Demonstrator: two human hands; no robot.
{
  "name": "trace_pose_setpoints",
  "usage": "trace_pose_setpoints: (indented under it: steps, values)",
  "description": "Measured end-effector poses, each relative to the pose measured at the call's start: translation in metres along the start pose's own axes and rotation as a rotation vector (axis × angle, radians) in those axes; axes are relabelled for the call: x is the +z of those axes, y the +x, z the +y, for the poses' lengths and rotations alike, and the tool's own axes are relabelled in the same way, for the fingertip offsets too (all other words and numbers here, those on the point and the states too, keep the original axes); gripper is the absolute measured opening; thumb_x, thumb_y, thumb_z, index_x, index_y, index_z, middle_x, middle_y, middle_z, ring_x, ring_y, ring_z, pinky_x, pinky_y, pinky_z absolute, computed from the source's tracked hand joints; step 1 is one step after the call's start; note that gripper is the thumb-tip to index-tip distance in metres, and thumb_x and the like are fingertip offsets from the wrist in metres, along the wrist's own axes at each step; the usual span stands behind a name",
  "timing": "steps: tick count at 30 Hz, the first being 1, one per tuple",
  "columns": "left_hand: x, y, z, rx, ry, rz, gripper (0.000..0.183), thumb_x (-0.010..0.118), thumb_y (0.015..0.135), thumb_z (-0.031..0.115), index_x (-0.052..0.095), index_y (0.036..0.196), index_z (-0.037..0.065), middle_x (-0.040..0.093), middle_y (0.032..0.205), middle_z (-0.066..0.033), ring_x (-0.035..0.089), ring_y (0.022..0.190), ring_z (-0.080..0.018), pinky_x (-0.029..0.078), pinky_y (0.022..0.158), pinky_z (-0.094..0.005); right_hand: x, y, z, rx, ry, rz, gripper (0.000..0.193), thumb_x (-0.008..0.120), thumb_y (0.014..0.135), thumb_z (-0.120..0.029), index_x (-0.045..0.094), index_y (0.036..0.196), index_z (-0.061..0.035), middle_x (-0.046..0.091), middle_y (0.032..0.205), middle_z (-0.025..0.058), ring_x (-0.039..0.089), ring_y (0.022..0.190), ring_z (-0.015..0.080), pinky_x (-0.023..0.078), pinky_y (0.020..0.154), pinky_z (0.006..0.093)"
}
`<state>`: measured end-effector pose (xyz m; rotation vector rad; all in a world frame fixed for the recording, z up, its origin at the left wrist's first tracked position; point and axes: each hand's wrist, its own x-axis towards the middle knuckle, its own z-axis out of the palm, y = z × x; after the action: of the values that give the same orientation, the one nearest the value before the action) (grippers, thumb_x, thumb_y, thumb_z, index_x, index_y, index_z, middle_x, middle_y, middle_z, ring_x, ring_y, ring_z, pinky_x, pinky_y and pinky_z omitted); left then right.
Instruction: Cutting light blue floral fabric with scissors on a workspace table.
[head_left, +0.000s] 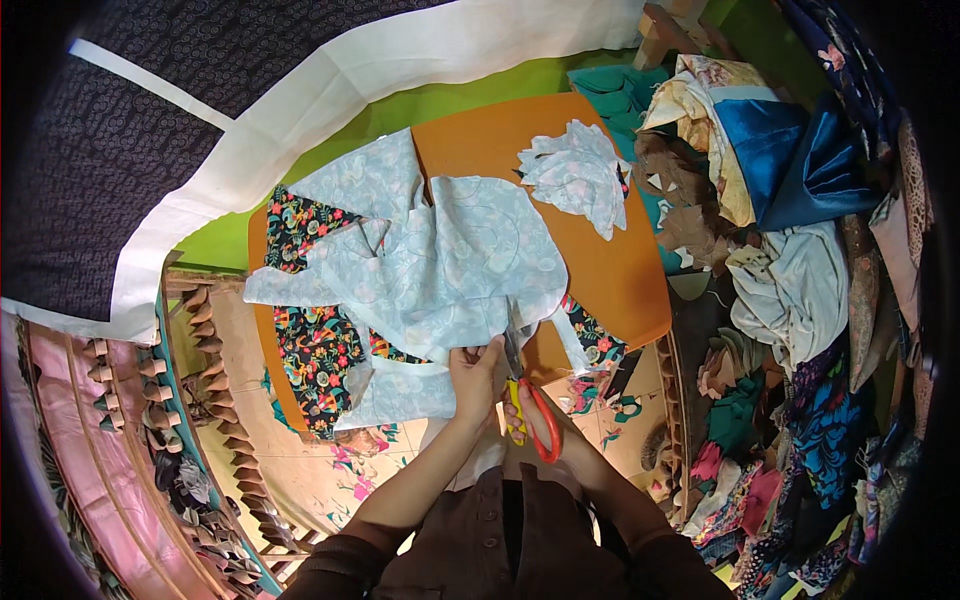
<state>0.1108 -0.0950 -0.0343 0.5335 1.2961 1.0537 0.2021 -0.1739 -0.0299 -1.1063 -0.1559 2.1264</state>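
A large piece of floral fabric lies rumpled over an orange table, mostly with its pale blue wrong side up; the dark flowered side shows at the left. My left hand pinches the fabric's near edge. In my right hand is a pair of scissors with red and yellow handles. Their blades point away from me and meet the fabric edge just right of my left fingers; how far the blades are apart is hard to see. A narrow fabric strip hangs to the right of the blades.
The orange table carries a bunched heap of cut fabric pieces at its far right. Piled cloths, among them a blue satin one, crowd the right side. Dark cloth with a white border hangs at the far left, and pink fabric lies left.
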Motion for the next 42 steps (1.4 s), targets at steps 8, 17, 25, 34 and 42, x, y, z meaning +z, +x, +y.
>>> trace_pose_setpoints:
  steps: [8, 17, 25, 34, 42]
  values:
    - [0.007, 0.007, 0.012, 0.090, -0.094, -0.052, 0.024, 0.060, 0.077, 0.003, 0.045, 0.095, 0.004, 0.052, 0.087, -0.0016, 0.049, 0.080, -0.0091, 0.039, 0.073, -0.0226, 0.006, -0.013, 0.006, 0.088, 0.094, -0.089, 0.044, 0.034, 0.085, -0.052, 0.040, 0.091, -0.0093, 0.036, 0.069, -0.0020, 0.036, 0.056, 0.0065, 0.031, 0.046, 0.0193]
    - [-0.001, 0.007, 0.006, 0.043, 0.015, -0.069, 0.024, 0.064, 0.073, 0.003, 0.042, 0.082, 0.007, 0.042, 0.074, 0.0025, 0.039, 0.066, -0.0066, 0.035, 0.063, -0.0207, 0.004, -0.009, -0.002, 0.018, 0.104, -0.089, 0.054, 0.030, 0.082, -0.060, 0.040, 0.093, -0.0080, 0.033, 0.072, -0.0010, 0.033, 0.058, 0.0079, 0.028, 0.048, 0.0210]
    - [0.003, 0.001, 0.006, 0.110, 0.040, -0.081, 0.027, 0.063, 0.073, 0.002, 0.037, 0.075, 0.008, 0.038, 0.069, 0.0029, 0.037, 0.063, -0.0063, 0.033, 0.060, -0.0191, 0.009, -0.006, -0.009, 0.005, 0.112, -0.040, 0.059, 0.029, 0.079, -0.064, 0.039, 0.093, -0.0078, 0.032, 0.071, -0.0015, 0.031, 0.057, 0.0080, 0.026, 0.047, 0.0204]
    - [0.006, 0.000, 0.000, 0.134, -0.014, -0.066, 0.027, 0.063, 0.074, 0.002, 0.037, 0.073, 0.008, 0.038, 0.068, 0.0031, 0.035, 0.062, -0.0062, 0.031, 0.059, -0.0190, 0.020, -0.006, -0.010, 0.015, 0.143, 0.008, 0.057, 0.029, 0.078, -0.067, 0.036, 0.089, -0.0109, 0.031, 0.068, -0.0026, 0.030, 0.055, 0.0068, 0.024, 0.045, 0.0190]
    - [0.014, -0.007, 0.007, 0.111, -0.009, -0.040, 0.024, 0.063, 0.074, 0.003, 0.040, 0.074, 0.009, 0.037, 0.066, 0.0048, 0.034, 0.059, -0.0052, 0.029, 0.055, -0.0187, 0.031, -0.003, -0.001, 0.022, 0.283, 0.141, 0.048, 0.037, 0.077, -0.064, 0.035, 0.083, -0.0165, 0.031, 0.063, -0.0061, 0.029, 0.047, 0.0020, 0.022, 0.038, 0.0159]
